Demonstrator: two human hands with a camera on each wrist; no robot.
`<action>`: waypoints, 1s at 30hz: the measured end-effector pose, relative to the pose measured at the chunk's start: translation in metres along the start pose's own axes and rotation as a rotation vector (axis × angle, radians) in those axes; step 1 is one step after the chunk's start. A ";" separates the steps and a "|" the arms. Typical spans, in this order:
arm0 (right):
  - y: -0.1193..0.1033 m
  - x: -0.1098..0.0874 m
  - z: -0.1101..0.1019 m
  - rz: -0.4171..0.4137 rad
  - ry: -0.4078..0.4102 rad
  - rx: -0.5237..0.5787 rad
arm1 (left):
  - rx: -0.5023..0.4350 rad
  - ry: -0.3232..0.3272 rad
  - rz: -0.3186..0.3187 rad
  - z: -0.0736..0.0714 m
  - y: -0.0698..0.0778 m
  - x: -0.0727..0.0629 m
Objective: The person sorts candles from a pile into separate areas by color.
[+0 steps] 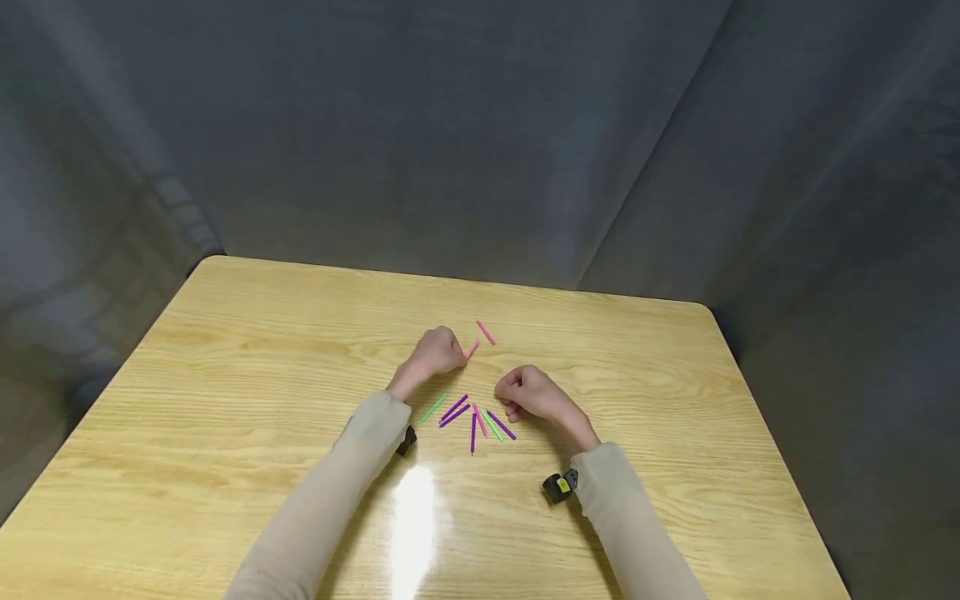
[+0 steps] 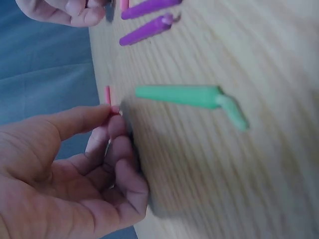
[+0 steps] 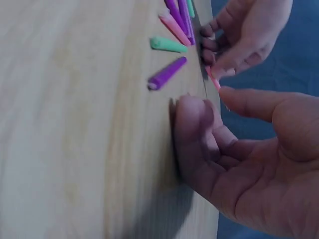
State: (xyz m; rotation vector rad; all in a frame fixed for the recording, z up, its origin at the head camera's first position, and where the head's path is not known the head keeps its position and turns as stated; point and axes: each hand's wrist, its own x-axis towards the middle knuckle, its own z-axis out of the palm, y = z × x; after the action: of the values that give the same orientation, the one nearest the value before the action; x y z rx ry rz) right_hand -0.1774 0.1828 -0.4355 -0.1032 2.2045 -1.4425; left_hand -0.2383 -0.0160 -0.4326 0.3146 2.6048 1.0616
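Observation:
My left hand (image 1: 437, 353) is low over the far middle of the table, pinching one end of a pink tapered stick (image 1: 472, 348) between thumb and forefinger. Another pink stick (image 1: 486, 332) lies just beyond it. To the right and nearer, my right hand (image 1: 531, 392) hovers by the table with loosely curled fingers. In the right wrist view its thumb (image 3: 249, 103) stands apart from the forefinger, and I see nothing held between them. Between the forearms lie several similar sticks, including a green one (image 2: 177, 96) with a bent tail at its thicker end and a purple one (image 3: 167, 74).
The sticks rest on a light wooden table (image 1: 225, 400) with rounded far corners. Dark grey curtains (image 1: 420, 142) hang behind it and at both sides. A bright glare patch (image 1: 412, 525) shows on the near tabletop. Each wrist carries a small black camera (image 1: 557, 487).

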 end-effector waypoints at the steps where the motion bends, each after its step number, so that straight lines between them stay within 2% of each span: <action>1: 0.000 -0.001 0.002 -0.003 0.013 -0.007 | 0.008 0.011 -0.001 0.000 0.000 0.001; 9: 0.001 -0.007 0.011 0.000 0.068 -0.065 | 0.027 0.025 -0.114 0.002 0.005 0.013; 14: 0.000 -0.013 0.010 -0.041 0.097 -0.127 | 0.026 0.047 -0.134 0.001 0.012 0.019; 23: 0.003 -0.022 0.011 -0.015 0.152 -0.130 | -0.007 0.004 -0.166 0.006 0.017 0.021; 30: 0.001 -0.022 0.010 -0.027 0.154 -0.132 | -0.045 -0.015 -0.165 0.001 0.014 0.018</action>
State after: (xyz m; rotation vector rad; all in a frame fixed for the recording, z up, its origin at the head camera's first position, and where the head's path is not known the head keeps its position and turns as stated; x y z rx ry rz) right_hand -0.1533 0.1822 -0.4318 -0.0691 2.4322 -1.3582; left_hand -0.2537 0.0004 -0.4268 0.0947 2.5383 1.0548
